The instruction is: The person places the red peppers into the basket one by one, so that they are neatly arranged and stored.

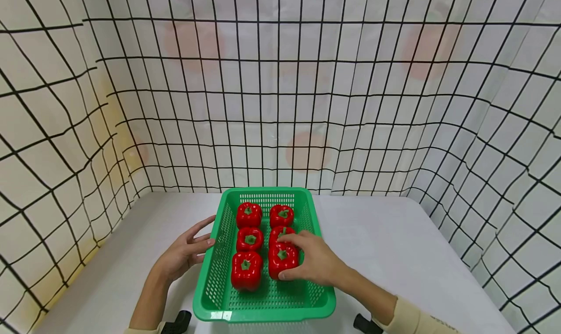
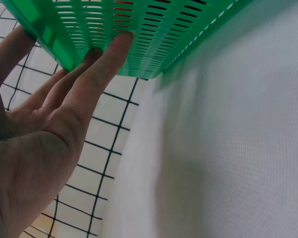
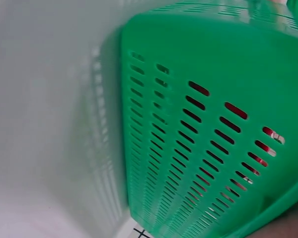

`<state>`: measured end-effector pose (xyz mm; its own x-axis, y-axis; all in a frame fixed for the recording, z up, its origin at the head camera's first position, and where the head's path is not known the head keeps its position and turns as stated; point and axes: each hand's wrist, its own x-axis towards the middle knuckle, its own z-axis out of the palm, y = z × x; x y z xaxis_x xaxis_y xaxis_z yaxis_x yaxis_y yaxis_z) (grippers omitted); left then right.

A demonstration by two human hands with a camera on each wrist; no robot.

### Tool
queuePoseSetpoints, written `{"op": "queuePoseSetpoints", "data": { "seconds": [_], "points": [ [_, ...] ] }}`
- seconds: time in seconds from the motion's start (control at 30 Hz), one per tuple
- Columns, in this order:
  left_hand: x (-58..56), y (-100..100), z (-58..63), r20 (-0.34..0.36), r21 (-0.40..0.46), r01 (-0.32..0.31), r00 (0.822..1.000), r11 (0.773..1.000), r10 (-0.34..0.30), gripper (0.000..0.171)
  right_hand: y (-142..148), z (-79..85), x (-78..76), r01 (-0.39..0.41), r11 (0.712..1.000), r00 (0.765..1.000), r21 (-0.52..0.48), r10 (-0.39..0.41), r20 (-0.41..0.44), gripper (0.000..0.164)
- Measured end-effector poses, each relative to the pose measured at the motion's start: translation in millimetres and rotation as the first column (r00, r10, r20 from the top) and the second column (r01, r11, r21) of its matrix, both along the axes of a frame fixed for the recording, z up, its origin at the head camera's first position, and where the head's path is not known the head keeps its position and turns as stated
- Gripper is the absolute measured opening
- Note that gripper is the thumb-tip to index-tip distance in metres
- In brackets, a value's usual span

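Observation:
A green perforated plastic basket [image 1: 265,316] holds glossy red bell peppers with green stems, three in a left row and three in a right row. My right hand [image 1: 323,262] reaches over the basket's right rim and grips the front right pepper [image 1: 280,265], thumb at its near side and fingers at its far side. Those fingers partly cover the middle right pepper [image 1: 274,235]. At the basket's left wall my left hand [image 1: 181,253] rests with spread, mostly straight fingers; in the left wrist view its fingertips touch the slotted wall [image 2: 156,29].
The front left pepper [image 1: 246,273], middle left pepper [image 1: 250,239], back left pepper [image 1: 249,215] and back right pepper [image 1: 281,216] sit upright in the basket. Under it lies a white tabletop [image 1: 372,246]. Black grid netting [image 1: 280,95] over white sheeting encloses the back and sides.

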<state>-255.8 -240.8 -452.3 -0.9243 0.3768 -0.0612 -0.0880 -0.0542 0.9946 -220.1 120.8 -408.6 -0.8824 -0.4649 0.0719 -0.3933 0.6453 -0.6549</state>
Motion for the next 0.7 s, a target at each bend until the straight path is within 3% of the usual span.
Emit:
{"op": "queuePoseSetpoints", "data": {
  "seconds": [0.3,0.7],
  "points": [
    [0.7,0.4,-1.6,0.0,0.015,0.007,1.0,1.0,-0.007,0.077,2.3,-6.5,3.6,-0.001,0.993,0.998,0.116,0.009,-0.066,0.073],
    [0.2,-0.6,-1.3,0.007,0.013,0.001,1.0,1.0,-0.001,0.077,0.4,-9.9,4.7,0.002,0.982,0.994,0.187,0.019,-0.112,0.074]
  ]
}}
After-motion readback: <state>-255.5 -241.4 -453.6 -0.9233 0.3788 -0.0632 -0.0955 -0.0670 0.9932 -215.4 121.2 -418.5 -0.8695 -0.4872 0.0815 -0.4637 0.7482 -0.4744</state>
